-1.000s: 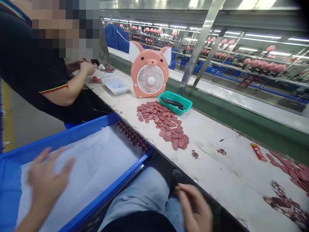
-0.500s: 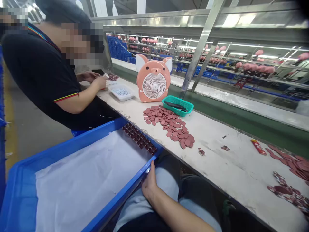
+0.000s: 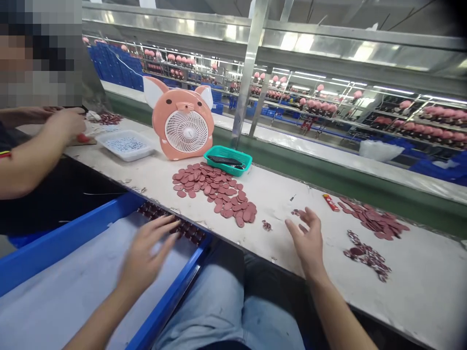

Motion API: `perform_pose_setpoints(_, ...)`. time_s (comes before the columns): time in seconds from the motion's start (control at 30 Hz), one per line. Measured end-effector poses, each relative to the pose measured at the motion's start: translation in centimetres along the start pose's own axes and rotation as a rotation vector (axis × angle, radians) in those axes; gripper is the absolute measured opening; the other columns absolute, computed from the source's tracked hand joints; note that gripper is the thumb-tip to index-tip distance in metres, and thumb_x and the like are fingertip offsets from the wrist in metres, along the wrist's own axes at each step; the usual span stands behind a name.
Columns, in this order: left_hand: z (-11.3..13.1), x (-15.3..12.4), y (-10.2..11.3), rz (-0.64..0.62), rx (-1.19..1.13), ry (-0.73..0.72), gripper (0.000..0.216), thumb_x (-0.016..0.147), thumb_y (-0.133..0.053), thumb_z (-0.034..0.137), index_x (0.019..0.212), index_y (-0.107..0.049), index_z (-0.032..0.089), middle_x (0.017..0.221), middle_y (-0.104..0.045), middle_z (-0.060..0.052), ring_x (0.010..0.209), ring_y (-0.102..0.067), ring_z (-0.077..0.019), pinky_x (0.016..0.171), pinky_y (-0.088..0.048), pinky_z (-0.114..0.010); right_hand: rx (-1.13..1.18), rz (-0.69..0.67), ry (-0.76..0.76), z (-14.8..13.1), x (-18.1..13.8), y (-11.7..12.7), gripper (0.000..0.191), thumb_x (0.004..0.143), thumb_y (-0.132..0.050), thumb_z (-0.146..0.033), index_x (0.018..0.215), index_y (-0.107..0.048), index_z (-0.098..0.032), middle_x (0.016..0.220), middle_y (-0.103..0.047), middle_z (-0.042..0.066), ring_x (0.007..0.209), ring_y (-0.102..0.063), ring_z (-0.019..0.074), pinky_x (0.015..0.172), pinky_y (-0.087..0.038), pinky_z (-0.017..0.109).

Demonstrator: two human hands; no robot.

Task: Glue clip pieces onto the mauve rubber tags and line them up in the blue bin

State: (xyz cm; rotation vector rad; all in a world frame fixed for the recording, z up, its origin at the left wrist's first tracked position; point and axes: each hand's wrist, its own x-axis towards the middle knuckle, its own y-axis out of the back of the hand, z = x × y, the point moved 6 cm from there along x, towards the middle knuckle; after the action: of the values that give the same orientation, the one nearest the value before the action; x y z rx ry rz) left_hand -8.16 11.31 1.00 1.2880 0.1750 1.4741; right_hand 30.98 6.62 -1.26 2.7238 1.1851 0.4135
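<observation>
My left hand [image 3: 146, 250], blurred and with fingers spread, hangs over the white-lined blue tray [image 3: 73, 238], just by the rows of dark red pieces [image 3: 184, 228] at the tray's far edge. My right hand [image 3: 306, 238] is open above the white workbench [image 3: 412, 287], its fingertips close to a small scatter of maroon pieces [image 3: 297, 212]. Neither hand holds anything I can see. Left of it lies a heap of reddish-pink discs [image 3: 213, 192]. To its right are another heap of discs [image 3: 372, 221] and a patterned strip of pieces [image 3: 365, 255].
A pig-shaped pink fan [image 3: 182, 121] and a teal basket [image 3: 228, 160] stand on the bench, beside a white tray of small pale pieces [image 3: 126, 145]. A co-worker's hands [image 3: 65, 124] work at the bench's left end. A red packet [image 3: 330, 202] lies beyond my right hand.
The view has swung right, shifting the bench leftward. My left hand has moved from the white sheet towards the dark rows. My right hand has risen from my lap onto the bench.
</observation>
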Motion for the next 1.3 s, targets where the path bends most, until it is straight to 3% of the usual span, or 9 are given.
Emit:
perform_pose_setpoints(0.2, 4.2, 2.8, -9.4, -0.303, -0.068, -0.150, 0.057, 0.096, -0.057, 0.052, 0.145, -0.055, 0.023, 0.147, -0.061, -0.014, 0.136, -0.054, -0.0317, 0.118, -0.031, -0.057, -0.222, -0.173, -0.042, 2.5, 6.8, -2.3, 0.093, 0.057, -0.083, -0.057, 0.133, -0.052, -0.013, 0.139, -0.057, 0.024, 0.132, -0.051, 0.0391, 0.109, -0.040, 0.049)
perform_pose_setpoints(0.33, 4.2, 0.8, -9.0, -0.316, -0.124, -0.155, 0.068, 0.091, -0.063, 0.056, 0.150, -0.049, 0.024, 0.151, -0.056, -0.013, 0.140, -0.049, -0.0317, 0.123, -0.019, -0.056, -0.254, -0.229, 0.024, 2.2, 7.3, -3.1, 0.064, 0.064, -0.076, -0.059, 0.109, -0.065, -0.016, 0.118, -0.068, 0.017, 0.119, -0.057, 0.0371, 0.106, -0.041, 0.051)
perform_pose_setpoints(0.5, 2.6, -1.3, -7.8, -0.228, -0.274, -0.110, 0.033, 0.100, -0.052, 0.022, 0.120, -0.074, 0.035, 0.124, -0.077, -0.003, 0.118, -0.068, -0.0228, 0.119, -0.029, -0.049, -0.189, -0.225, 0.106, -0.2, 4.4, -2.6, 0.049, 0.081, -0.063, -0.061, 0.109, -0.062, -0.020, 0.113, -0.067, 0.011, 0.112, -0.059, 0.0301, 0.103, -0.042, 0.048)
perform_pose_setpoints(0.67, 4.2, -1.5, -6.7, -0.112, -0.533, 0.213, 0.030, 0.099, -0.055, 0.026, 0.125, -0.070, 0.023, 0.106, -0.082, -0.010, 0.095, -0.076, -0.0240, 0.094, -0.055, -0.042, 0.186, -0.424, 0.037, -3.2, -4.4, -3.2, 0.039, 0.086, -0.068, -0.049, 0.112, -0.053, -0.024, 0.078, -0.059, -0.003, 0.054, -0.053, 0.0124, 0.051, -0.046, 0.026)
perform_pose_setpoints(0.77, 6.3, -2.7, -7.4, -0.296, -1.005, 0.763, 0.046, 0.087, -0.075, 0.038, 0.129, -0.067, 0.020, 0.094, -0.083, -0.009, 0.089, -0.078, -0.0268, 0.086, -0.060, -0.040, 0.287, -0.523, -0.112, -3.8, -8.9, -5.1, 0.031, 0.083, -0.076, -0.036, 0.102, -0.055, -0.023, 0.073, -0.059, -0.004, 0.054, -0.053, 0.0099, 0.051, -0.045, 0.022)
perform_pose_setpoints(0.87, 8.9, -3.5, -7.0, -0.407, -1.150, 0.994, 0.054, 0.074, -0.087, 0.039, 0.122, -0.071, 0.021, 0.086, -0.083, -0.006, 0.085, -0.078, -0.0267, 0.087, -0.060, -0.040, 0.381, -0.533, -0.169, -3.9, -10.3, -6.3, 0.031, 0.079, -0.079, -0.032, 0.096, -0.055, -0.022, 0.078, -0.063, -0.003, 0.064, -0.059, 0.0115, 0.060, -0.050, 0.024)
perform_pose_setpoints(1.0, 10.1, -4.4, -7.3, -0.489, -1.183, 1.049, 0.040, 0.074, -0.085, 0.044, 0.106, -0.077, 0.022, 0.081, -0.082, -0.005, 0.079, -0.076, -0.0231, 0.082, -0.059, -0.034, 0.520, -0.709, -0.304, -3.4, -10.3, -6.0, 0.032, 0.078, -0.079, -0.027, 0.098, -0.055, -0.023, 0.072, -0.061, -0.005, 0.056, -0.054, 0.0086, 0.055, -0.046, 0.021)
perform_pose_setpoints(1.2, 14.1, -8.2, -10.2, -1.283, -1.605, 0.976, 0.052, 0.060, -0.086, 0.065, 0.073, -0.079, 0.015, 0.069, -0.078, -0.007, 0.054, -0.069, -0.0157, 0.056, -0.055, -0.023, 0.357, -1.138, -0.303, -3.8, -11.6, -4.0, 0.027, 0.075, -0.080, -0.021, 0.093, -0.060, -0.023, 0.072, -0.063, -0.003, 0.060, -0.057, 0.0108, 0.056, -0.046, 0.021)
perform_pose_setpoints(1.3, 15.0, -9.7, -10.9, -1.399, -1.730, 1.034, 0.052, 0.046, -0.096, 0.056, 0.070, -0.078, 0.014, 0.068, -0.077, -0.006, 0.053, -0.069, -0.0165, 0.052, -0.056, -0.023, 0.292, -1.120, -0.291, -3.3, -12.4, -3.3, 0.032, 0.074, -0.083, -0.028, 0.096, -0.061, -0.024, 0.071, -0.061, -0.003, 0.059, -0.056, 0.0123, 0.054, -0.046, 0.022)
